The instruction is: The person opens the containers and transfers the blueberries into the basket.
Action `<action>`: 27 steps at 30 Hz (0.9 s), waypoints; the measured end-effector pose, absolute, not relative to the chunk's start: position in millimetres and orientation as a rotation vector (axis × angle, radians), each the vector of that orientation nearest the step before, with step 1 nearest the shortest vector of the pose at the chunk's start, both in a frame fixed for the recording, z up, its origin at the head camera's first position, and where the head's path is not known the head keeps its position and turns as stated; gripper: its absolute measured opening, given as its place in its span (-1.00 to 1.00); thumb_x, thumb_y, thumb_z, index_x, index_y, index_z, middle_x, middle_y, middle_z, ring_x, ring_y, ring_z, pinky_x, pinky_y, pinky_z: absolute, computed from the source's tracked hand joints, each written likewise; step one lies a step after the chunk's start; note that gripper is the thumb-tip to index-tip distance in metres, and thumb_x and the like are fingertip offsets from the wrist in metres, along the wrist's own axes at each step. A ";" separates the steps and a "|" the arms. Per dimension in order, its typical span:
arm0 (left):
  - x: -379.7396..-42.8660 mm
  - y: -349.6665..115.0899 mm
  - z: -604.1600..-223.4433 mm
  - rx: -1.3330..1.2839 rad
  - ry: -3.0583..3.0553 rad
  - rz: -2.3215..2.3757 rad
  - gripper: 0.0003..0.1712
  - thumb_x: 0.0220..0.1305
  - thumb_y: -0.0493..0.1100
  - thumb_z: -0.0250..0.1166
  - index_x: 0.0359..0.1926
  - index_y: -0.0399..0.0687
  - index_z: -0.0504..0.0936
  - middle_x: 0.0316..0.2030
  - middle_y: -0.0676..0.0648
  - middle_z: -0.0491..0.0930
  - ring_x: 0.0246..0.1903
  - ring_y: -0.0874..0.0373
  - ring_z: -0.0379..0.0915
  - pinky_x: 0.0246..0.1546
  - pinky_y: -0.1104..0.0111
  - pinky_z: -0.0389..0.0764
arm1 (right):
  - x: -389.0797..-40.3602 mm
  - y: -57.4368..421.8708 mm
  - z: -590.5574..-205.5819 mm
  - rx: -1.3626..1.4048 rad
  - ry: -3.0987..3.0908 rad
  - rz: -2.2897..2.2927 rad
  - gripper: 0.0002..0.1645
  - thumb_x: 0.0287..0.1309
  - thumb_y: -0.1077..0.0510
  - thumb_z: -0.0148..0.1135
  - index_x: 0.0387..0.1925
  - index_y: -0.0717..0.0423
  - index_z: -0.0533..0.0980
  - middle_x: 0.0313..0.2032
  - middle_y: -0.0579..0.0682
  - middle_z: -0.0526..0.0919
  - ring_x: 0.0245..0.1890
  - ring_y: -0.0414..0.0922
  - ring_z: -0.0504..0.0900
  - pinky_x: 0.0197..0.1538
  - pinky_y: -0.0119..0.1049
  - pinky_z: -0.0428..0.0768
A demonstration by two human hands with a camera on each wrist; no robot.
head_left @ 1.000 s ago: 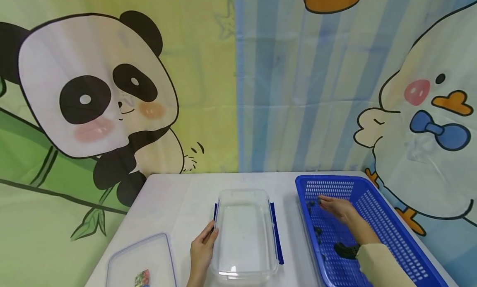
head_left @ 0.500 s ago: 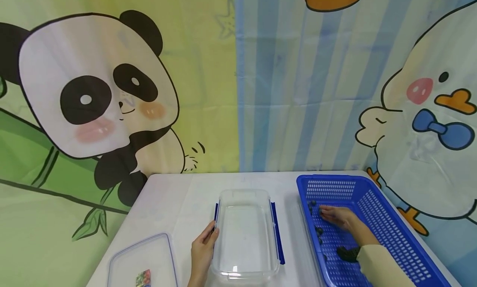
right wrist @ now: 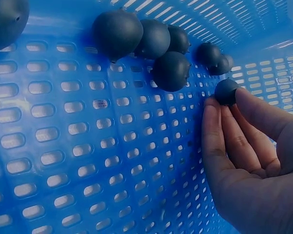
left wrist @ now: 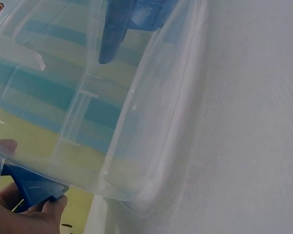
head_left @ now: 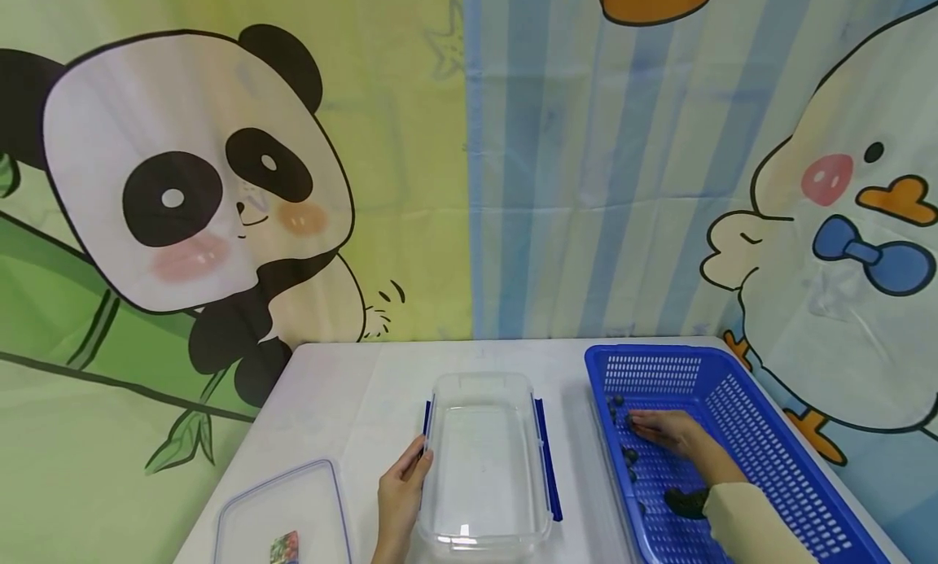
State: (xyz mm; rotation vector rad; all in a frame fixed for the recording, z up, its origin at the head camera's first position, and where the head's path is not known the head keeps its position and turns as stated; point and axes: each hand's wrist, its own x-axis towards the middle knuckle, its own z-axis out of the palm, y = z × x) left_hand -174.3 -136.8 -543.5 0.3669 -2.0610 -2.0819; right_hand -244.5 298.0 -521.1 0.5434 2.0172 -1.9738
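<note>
My left hand [head_left: 399, 492] grips the left side of a clear plastic food container [head_left: 484, 466] with blue side latches. In the left wrist view, fingers [left wrist: 53, 210] curl about one blue latch [left wrist: 36, 187]. Inside the blue basket [head_left: 645, 351] on the right, my right hand [head_left: 670, 430] pinches a blueberry [right wrist: 226, 91] between thumb and fingertips. Several other blueberries [right wrist: 117, 34] lie along the basket's left wall, apart from the hand. The right palm is partly out of frame in the right wrist view.
A clear lid [head_left: 271, 499] with a bluish rim lies at the near left, with a small colourful packet [head_left: 284, 548] in its outline. A white cloth [head_left: 366, 401] covers the table. The patterned curtain [head_left: 410, 181] hangs behind its far edge.
My right hand has come slightly lower and nearer in the basket, with the blueberry at its fingertips. My left hand keeps its grip on the container.
</note>
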 end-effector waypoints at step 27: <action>-173.8 -146.9 -539.7 0.186 -2.225 -2.041 -0.42 0.23 -0.02 0.23 0.18 -0.28 0.42 0.20 -0.24 0.33 0.21 -0.09 0.21 0.16 0.27 0.31 | -251.9 310.3 -492.7 0.454 2.109 -2.083 -0.46 0.16 0.15 0.23 0.09 0.41 0.40 -0.19 0.07 0.67 -0.25 -0.14 0.65 -0.02 -0.19 0.61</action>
